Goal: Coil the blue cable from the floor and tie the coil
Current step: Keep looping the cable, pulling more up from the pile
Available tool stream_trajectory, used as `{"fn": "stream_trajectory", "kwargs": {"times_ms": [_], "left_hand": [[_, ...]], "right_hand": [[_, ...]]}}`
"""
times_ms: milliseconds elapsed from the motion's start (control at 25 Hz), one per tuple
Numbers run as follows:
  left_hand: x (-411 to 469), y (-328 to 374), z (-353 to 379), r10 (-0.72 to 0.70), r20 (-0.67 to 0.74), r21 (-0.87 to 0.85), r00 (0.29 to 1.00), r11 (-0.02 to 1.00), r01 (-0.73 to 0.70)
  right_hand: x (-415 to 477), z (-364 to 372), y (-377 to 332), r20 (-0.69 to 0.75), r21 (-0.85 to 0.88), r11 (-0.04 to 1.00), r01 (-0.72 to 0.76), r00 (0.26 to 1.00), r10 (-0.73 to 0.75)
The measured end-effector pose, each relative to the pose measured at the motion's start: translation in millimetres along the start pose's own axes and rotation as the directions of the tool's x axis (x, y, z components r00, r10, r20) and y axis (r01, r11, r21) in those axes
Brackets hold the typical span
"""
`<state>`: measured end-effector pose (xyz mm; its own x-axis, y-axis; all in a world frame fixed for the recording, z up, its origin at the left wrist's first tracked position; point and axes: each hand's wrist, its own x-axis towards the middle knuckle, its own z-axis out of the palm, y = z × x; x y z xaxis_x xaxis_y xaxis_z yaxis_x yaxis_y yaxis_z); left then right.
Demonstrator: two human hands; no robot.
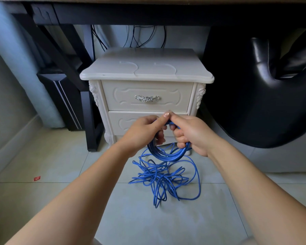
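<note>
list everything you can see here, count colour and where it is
blue cable: one, blue, partly coiled in both hands, the rest a loose tangle on the floor
nightstand: one, cream white, two drawers, centre, under the desk
drawer handle: one, silver, on the upper drawer
desk frame: one, black, left of the nightstand
black case: one, pale stripes, behind the desk leg
thin wires: several, black, hanging behind the nightstand
leather seat: one, black, right
red scrap: one, on the floor, far left
floor: pale tiles
left hand: grips the coil
right hand: grips the coil
</note>
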<state>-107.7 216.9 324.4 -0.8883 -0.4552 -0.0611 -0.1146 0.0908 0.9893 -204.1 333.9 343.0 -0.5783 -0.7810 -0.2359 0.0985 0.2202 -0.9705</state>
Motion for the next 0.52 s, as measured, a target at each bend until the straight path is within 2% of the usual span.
{"fn": "stream_trajectory", "kwargs": {"times_ms": [80, 160, 240, 360, 520], "left_hand": [[1.6, 0.4, 3.4, 0.031, 0.015, 0.080, 0.999, 0.996, -0.032], [2.8, 1.1, 6.5, 0.034, 0.025, 0.051, 0.999, 0.998, -0.036], [3.6, 2.4, 9.5, 0.036, -0.036, 0.007, 0.999, 0.999, -0.036], [7.0, 1.8, 10.7, -0.006, -0.237, -0.053, 0.972, 0.999, -0.006], [9.6, 2.4, 4.9, -0.119, -0.391, -0.243, 0.913, 0.970, 0.022]], "right_hand": [[0.5, 2.5, -2.4, -0.029, -0.108, 0.994, 0.008, 1.000, -0.011], [3.3, 2.1, -1.8, -0.055, -0.098, 0.995, 0.013, 0.998, -0.019], [7.0, 0.5, 2.4, -0.066, 0.042, 0.999, 0.007, 0.998, -0.005], [10.4, -2.0, 11.2, 0.019, 0.280, 0.960, -0.021, 1.000, 0.017], [8.3, -2.8, 20.0, 0.109, 0.368, 0.929, -0.034, 0.994, -0.007]]}}
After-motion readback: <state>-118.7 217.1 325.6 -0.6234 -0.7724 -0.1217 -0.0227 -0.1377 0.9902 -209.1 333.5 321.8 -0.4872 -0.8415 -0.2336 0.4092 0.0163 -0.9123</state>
